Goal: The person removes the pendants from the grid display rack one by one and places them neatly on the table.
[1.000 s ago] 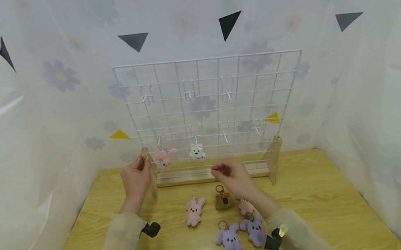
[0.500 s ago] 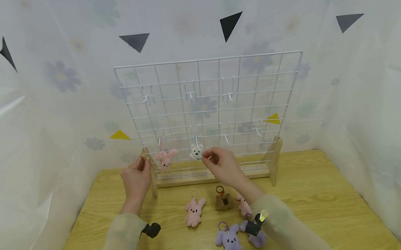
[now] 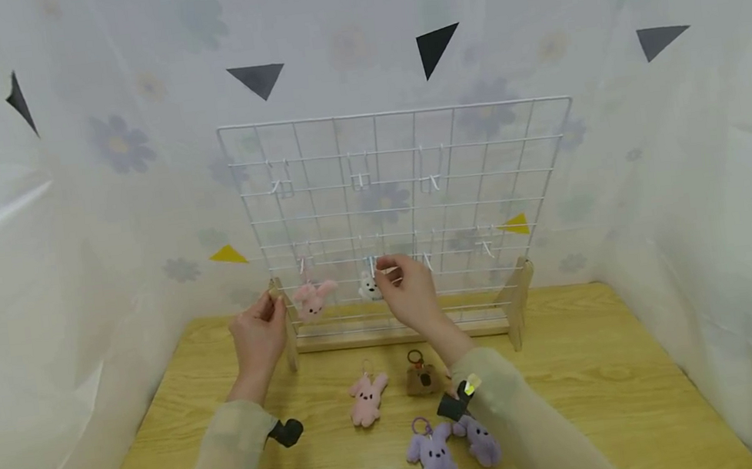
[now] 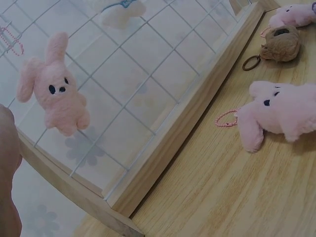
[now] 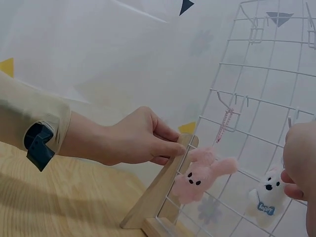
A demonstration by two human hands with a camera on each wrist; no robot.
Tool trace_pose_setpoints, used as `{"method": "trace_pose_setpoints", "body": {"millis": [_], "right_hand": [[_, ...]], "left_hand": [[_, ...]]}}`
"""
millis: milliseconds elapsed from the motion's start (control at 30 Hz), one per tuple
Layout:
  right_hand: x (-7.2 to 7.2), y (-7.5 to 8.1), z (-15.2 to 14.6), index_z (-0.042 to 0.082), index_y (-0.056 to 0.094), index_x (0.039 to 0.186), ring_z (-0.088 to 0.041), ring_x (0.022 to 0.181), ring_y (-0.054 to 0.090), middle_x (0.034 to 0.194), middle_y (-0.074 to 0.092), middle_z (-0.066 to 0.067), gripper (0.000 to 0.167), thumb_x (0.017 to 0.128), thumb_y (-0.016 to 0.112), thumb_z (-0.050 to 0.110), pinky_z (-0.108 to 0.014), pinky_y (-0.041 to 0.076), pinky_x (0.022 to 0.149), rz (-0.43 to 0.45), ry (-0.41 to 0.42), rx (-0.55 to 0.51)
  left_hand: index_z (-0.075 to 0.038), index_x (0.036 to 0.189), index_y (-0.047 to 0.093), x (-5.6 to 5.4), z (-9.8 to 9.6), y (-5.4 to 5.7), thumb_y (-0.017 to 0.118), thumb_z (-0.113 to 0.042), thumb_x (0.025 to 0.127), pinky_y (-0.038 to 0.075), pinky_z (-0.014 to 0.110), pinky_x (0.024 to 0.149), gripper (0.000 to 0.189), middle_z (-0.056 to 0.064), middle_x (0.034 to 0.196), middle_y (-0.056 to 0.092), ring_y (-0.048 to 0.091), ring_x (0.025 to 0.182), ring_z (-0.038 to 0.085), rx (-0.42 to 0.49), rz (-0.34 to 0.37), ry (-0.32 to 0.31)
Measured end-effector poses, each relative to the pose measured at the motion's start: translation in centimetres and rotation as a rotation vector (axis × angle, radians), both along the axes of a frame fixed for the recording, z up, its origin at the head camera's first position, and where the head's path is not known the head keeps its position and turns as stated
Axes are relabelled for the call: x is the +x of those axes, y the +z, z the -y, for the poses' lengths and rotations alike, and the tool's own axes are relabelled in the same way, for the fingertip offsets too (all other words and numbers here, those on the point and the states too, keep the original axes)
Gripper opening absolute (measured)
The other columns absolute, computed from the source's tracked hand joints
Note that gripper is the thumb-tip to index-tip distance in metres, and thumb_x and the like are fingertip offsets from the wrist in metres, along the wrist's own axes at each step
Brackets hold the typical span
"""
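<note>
My left hand grips the left wooden support of a white wire grid rack. At a lower hook, a white plush keychain with a blue label hangs by its strap. My right hand has its fingertips pinched at that strap, and its thumb side covers part of the plush in the head view. Left of it hangs a pink bunny keychain by a pink cord. In the right wrist view my curled right fingers hide the upper strap.
On the wooden table lie a pink bunny keychain, a brown plush keychain, and two purple bunnies, one nearer and one beside the right sleeve. Other hooks hang on the grid.
My right hand has moved up and left, from below the grid's lower part to the white plush's strap. My left hand stays at the wooden support.
</note>
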State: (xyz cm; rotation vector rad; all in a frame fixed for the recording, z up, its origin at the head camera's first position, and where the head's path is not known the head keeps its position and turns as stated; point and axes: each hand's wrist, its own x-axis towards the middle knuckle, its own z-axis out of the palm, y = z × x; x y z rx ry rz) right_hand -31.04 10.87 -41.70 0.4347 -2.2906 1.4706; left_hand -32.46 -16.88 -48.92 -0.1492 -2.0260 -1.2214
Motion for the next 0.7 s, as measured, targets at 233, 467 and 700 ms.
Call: {"method": "trace_pose_setpoints", "body": {"millis": [233, 467, 700], "right_hand": [[-0.6, 0.3, 0.3, -0.003, 0.074, 0.114, -0.025, 0.09, 0.071, 0.108, 0.074, -0.014, 0.016, 0.102, 0.07, 0.007, -0.038, 0.063, 0.079, 0.012, -0.006, -0.042], [-0.9, 0.4, 0.8, -0.006, 0.074, 0.107, -0.027, 0.085, 0.071, 0.101, 0.075, -0.016, 0.012, 0.098, 0.071, 0.001, -0.035, 0.062, 0.075, 0.003, -0.007, -0.061], [-0.7, 0.4, 1.1, -0.005, 0.076, 0.106, -0.025, 0.083, 0.072, 0.098, 0.076, -0.015, 0.014, 0.098, 0.073, 0.005, -0.031, 0.061, 0.071, 0.018, -0.076, -0.069]], "left_hand": [[0.014, 0.115, 0.074, 0.0, 0.0, -0.1, 0.074, 0.001, 0.096, 0.048, 0.001, 0.069, 0.023, 0.031, 0.102, 0.073, 0.077, 0.087, 0.041, 0.005, 0.009, -0.007], [0.013, 0.116, 0.074, 0.1, 0.1, -0.2, 0.075, 0.0, 0.096, 0.052, 0.006, 0.07, 0.023, 0.03, 0.103, 0.073, 0.077, 0.088, 0.04, -0.005, 0.017, 0.003], [0.012, 0.116, 0.074, 0.2, 0.1, 0.0, 0.075, -0.002, 0.097, 0.06, 0.028, 0.072, 0.023, 0.029, 0.102, 0.074, 0.077, 0.087, 0.039, -0.028, -0.002, 0.006]]}}
